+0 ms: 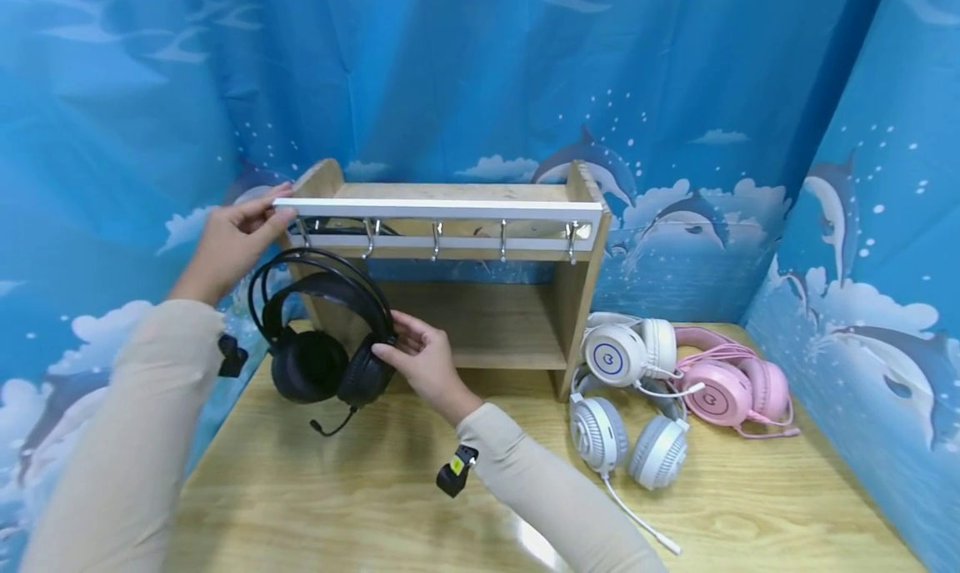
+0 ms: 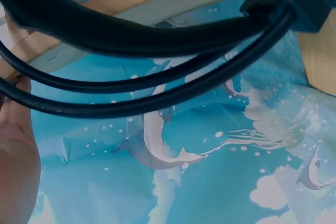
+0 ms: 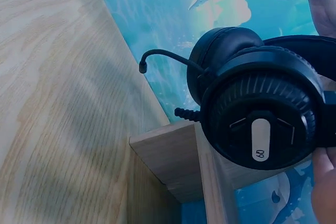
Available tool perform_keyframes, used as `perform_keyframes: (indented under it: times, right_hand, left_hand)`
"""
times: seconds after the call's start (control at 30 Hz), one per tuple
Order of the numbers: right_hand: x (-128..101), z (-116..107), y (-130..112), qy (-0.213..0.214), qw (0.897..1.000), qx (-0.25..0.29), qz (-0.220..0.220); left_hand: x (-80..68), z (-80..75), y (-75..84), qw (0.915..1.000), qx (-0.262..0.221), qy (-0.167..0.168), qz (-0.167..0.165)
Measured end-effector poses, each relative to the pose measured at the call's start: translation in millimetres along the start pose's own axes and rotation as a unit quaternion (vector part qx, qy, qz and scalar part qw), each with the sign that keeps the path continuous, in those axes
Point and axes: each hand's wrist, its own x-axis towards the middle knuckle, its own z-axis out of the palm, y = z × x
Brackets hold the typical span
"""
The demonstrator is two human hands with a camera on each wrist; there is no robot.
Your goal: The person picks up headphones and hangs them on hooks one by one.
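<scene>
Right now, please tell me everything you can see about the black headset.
The black headset is an over-ear model with padded cushions, a broad headband under two thin arches, and a short boom microphone pointing down. It hangs at the left end of the wooden rack, above the table. The right hand holds one earcup; the left hand touches the rack's white rail.

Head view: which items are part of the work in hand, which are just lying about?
In hand: black headset, held by right hand; wooden hook rack, touched by left hand.
Lying about: two white headsets, pink headset, on table.
</scene>
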Motion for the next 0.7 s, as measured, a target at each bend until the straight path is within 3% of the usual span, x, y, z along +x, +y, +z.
perform_keyframes:
  times: [0.1, 0.33, 0.53, 0.7]
  right_hand:
    - [-3, 0, -9, -0.003, 1.0, 0.005, 0.011]
    - [5, -5, 11, -0.028, 0.998, 0.017, 0.044]
    - [3, -15, 14, -0.051, 0.998, 0.027, 0.038]
    - [-3, -36, 13, -0.064, 0.996, 0.047, 0.032]
  left_hand:
    - [1.6, 1.5, -0.9, 0.9998, -0.014, 0.012, 0.002]
    - [0.7, 1.5, -3.1, 0.9996, -0.016, 0.023, 0.009]
    - [0.5, 2.2, -2.1, 0.9994, -0.023, 0.024, 0.005]
    - [0.7, 3.8, -1.0, 0.9993, -0.029, 0.024, 0.008]
